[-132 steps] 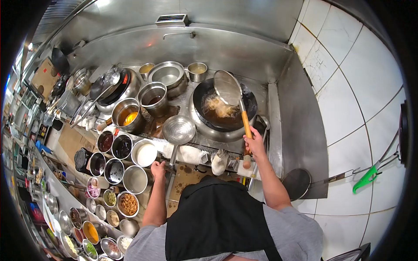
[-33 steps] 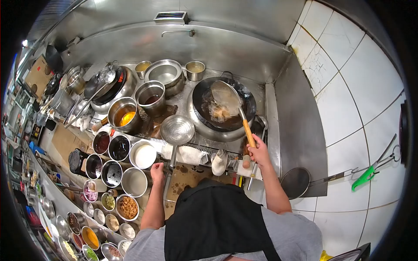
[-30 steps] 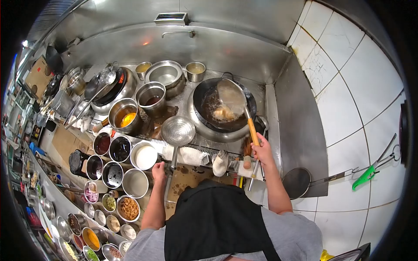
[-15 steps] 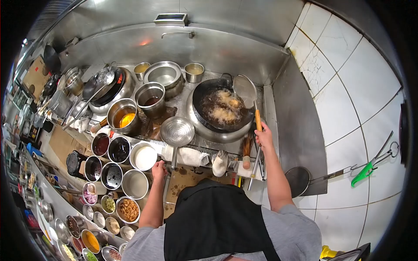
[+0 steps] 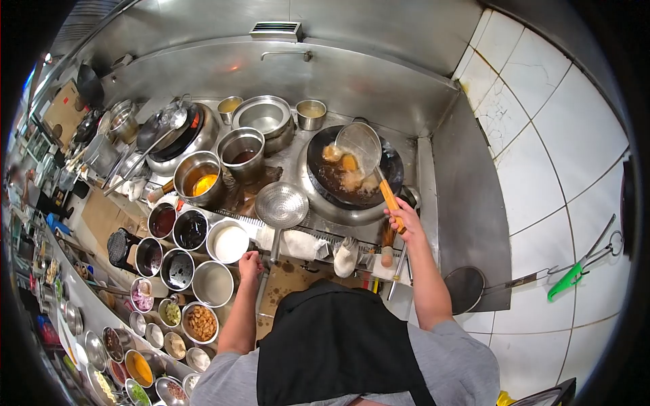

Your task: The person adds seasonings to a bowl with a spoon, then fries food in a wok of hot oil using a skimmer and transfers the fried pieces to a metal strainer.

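Note:
My right hand is wrapped around the wooden handle of a mesh skimmer. The skimmer's round mesh head is tilted over the dark wok, its near rim by the frying food. Several golden-brown pieces lie in dark bubbling oil, some partly behind the mesh. My left hand is closed in a fist beside the pot of white liquid, and nothing shows in it. Near that hand, a perforated ladle lies on the counter edge, handle towards me.
Metal pots stand left of the wok, with a second wok beyond them. Sauce pots and ingredient bowls crowd the left. A folded white cloth and a bamboo brush are in front. Another strainer hangs at right.
My right hand has brought the skimmer left and down, from the wok's right rim to over the food. Foam has thinned, so pieces show more clearly. My left hand stays closed nearby.

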`<action>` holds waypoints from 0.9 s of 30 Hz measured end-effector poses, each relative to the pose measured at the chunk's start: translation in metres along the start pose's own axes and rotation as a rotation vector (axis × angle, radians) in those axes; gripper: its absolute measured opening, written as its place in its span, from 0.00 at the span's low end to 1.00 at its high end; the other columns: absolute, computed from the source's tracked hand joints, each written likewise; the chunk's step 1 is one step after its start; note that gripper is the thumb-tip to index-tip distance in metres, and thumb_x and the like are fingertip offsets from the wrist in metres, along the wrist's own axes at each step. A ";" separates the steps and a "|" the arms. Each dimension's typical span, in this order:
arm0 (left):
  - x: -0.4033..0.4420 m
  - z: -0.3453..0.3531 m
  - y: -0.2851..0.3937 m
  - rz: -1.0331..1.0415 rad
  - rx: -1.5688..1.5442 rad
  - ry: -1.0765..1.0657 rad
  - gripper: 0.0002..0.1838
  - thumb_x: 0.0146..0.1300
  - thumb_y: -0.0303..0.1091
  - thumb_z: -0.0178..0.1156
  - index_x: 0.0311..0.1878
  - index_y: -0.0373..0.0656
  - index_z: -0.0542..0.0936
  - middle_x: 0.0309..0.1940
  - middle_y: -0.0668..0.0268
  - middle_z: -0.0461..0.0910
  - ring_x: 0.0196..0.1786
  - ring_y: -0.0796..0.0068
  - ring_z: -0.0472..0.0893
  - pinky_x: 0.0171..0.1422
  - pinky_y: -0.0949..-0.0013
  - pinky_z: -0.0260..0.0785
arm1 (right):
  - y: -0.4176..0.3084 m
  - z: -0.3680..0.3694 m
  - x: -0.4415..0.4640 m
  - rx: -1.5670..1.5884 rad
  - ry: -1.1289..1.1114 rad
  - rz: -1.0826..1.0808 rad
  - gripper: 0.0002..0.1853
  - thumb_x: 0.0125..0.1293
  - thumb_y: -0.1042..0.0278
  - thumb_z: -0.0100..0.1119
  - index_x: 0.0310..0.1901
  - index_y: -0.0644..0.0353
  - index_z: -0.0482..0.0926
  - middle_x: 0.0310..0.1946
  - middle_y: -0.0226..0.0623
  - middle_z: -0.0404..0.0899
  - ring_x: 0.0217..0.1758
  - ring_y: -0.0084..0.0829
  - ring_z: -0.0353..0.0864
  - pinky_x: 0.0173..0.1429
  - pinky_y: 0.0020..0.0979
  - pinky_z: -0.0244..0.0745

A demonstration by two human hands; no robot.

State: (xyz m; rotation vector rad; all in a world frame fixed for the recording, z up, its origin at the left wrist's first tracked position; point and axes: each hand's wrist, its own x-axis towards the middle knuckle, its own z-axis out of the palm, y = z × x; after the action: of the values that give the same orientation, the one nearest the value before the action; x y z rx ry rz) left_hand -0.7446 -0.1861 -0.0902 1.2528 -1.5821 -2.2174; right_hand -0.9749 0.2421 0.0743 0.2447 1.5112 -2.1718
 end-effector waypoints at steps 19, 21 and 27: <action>0.006 0.017 -0.007 -0.001 -0.040 -0.016 0.08 0.63 0.33 0.56 0.42 0.41 0.73 0.22 0.68 0.71 0.19 0.79 0.69 0.21 0.74 0.66 | 0.008 0.010 -0.074 -0.319 0.016 -0.122 0.36 0.55 0.85 0.54 0.68 0.56 0.59 0.38 0.34 0.74 0.21 0.16 0.67 0.19 0.18 0.62; 0.006 0.021 -0.008 0.010 -0.036 -0.025 0.07 0.63 0.33 0.56 0.42 0.42 0.73 0.22 0.68 0.71 0.19 0.79 0.70 0.21 0.74 0.66 | 0.008 0.011 -0.073 -0.324 0.025 -0.118 0.36 0.55 0.84 0.54 0.67 0.55 0.59 0.37 0.34 0.74 0.21 0.17 0.67 0.19 0.18 0.62; -0.003 0.022 -0.006 0.032 -0.042 -0.009 0.07 0.64 0.33 0.55 0.42 0.43 0.73 0.23 0.69 0.71 0.20 0.79 0.70 0.24 0.74 0.68 | -0.002 -0.010 -0.052 -0.442 0.187 -0.338 0.34 0.55 0.82 0.53 0.66 0.56 0.62 0.36 0.30 0.73 0.26 0.18 0.70 0.28 0.20 0.67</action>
State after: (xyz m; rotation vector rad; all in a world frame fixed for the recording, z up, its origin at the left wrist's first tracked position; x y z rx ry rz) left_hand -0.7559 -0.1658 -0.0909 1.1996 -1.5400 -2.2274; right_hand -0.9319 0.2663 0.0938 0.0440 2.2268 -2.0242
